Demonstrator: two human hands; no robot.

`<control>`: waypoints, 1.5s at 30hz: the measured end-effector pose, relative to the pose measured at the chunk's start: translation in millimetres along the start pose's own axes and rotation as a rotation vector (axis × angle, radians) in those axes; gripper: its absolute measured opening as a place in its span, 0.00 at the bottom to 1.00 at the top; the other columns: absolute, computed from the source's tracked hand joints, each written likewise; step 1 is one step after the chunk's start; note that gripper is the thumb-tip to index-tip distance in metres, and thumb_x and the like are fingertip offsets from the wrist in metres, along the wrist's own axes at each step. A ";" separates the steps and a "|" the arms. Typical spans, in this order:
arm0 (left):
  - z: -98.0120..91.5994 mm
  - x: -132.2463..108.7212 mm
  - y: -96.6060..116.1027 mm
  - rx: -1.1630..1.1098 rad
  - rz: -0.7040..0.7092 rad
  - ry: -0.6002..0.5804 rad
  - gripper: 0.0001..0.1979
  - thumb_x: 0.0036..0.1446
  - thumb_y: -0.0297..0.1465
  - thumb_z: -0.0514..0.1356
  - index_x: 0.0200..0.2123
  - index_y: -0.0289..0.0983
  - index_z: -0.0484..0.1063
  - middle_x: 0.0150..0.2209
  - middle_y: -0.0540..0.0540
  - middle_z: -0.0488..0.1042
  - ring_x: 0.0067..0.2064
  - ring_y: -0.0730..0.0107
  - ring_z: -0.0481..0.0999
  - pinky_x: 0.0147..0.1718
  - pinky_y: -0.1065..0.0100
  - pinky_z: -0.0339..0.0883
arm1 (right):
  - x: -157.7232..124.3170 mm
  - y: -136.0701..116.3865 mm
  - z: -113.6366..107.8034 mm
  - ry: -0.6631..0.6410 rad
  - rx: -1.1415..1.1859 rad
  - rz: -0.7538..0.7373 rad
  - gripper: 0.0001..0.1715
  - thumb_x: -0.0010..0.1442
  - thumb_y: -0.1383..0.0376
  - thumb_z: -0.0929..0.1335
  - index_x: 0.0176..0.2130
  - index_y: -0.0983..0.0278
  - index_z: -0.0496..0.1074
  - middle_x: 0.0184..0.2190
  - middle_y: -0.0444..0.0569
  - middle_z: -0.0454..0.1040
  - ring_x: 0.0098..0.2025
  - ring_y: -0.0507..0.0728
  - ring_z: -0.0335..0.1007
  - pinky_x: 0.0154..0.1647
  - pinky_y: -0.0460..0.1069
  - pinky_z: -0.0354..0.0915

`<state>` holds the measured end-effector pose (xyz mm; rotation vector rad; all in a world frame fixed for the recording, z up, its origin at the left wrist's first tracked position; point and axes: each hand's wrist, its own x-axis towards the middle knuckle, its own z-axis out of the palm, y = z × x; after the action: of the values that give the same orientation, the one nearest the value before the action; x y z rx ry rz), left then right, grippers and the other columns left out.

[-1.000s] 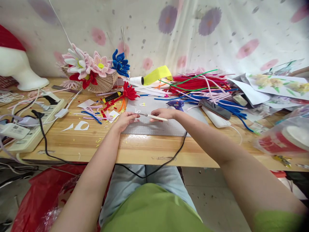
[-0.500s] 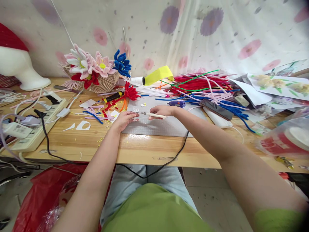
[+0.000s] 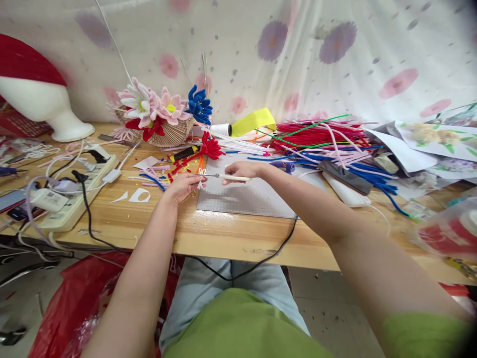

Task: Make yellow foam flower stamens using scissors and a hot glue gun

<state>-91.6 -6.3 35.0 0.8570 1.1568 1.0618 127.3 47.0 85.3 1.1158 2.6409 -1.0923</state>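
Note:
My left hand [image 3: 182, 186] pinches a small bundle of thin white strands [image 3: 201, 180], with loops at its top and loose ends hanging below. Over the left part of a grey cutting mat [image 3: 238, 201], my right hand [image 3: 244, 171] is closed around a white-handled tool with slim metal jaws [image 3: 235, 177]. The jaws point left and reach the middle of the bundle. Whether they are scissors or pliers I cannot tell. Behind my right hand lies a purple glue gun [image 3: 285, 166], partly hidden.
A red chenille flower [image 3: 211, 146] and scraps lie left of the mat. Pink, white and blue flowers stand around a woven basket [image 3: 171, 133] behind. Chenille stems [image 3: 320, 136] and a phone [image 3: 345, 177] are at right. A power strip [image 3: 80, 191] sits left; a black cable crosses the front edge.
The view has shifted, so the table sits farther right and slightly lower. Both hands have moved a little left over the mat, still holding the white bundle and the tool.

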 end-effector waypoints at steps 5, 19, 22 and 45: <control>-14.9 -5.1 13.0 0.041 -0.009 0.035 0.03 0.41 0.20 0.65 0.24 0.29 0.76 0.27 0.42 0.77 0.28 0.73 0.75 0.34 0.70 0.70 | 11.4 -11.2 -2.0 0.016 -0.047 -0.049 0.29 0.48 0.41 0.66 0.25 0.64 0.63 0.19 0.41 0.63 0.22 0.47 0.57 0.26 0.45 0.49; -35.8 4.1 23.7 0.116 -0.076 0.029 0.02 0.42 0.20 0.65 0.24 0.28 0.77 0.26 0.39 0.77 0.26 0.73 0.75 0.25 0.76 0.67 | 27.9 -6.8 4.2 0.158 -0.117 -0.069 0.29 0.47 0.42 0.67 0.23 0.65 0.63 0.18 0.39 0.57 0.24 0.48 0.53 0.26 0.45 0.46; -42.3 4.9 24.0 0.160 -0.089 0.050 0.04 0.39 0.20 0.67 0.24 0.29 0.76 0.26 0.39 0.77 0.26 0.72 0.75 0.25 0.75 0.68 | 31.5 -5.2 4.1 0.147 -0.028 -0.078 0.29 0.46 0.42 0.68 0.24 0.65 0.63 0.17 0.39 0.59 0.22 0.47 0.55 0.25 0.45 0.48; -9.2 15.5 19.0 0.002 0.107 0.251 0.04 0.48 0.24 0.63 0.23 0.29 0.71 0.24 0.45 0.74 0.28 0.74 0.74 0.33 0.68 0.72 | -7.7 7.3 -6.5 0.372 0.250 0.286 0.29 0.47 0.43 0.69 0.27 0.67 0.67 0.22 0.48 0.70 0.20 0.48 0.64 0.19 0.44 0.61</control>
<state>-103.5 14.1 46.4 0.8103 1.3325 1.2837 139.0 50.1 88.4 1.8441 2.5207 -1.2837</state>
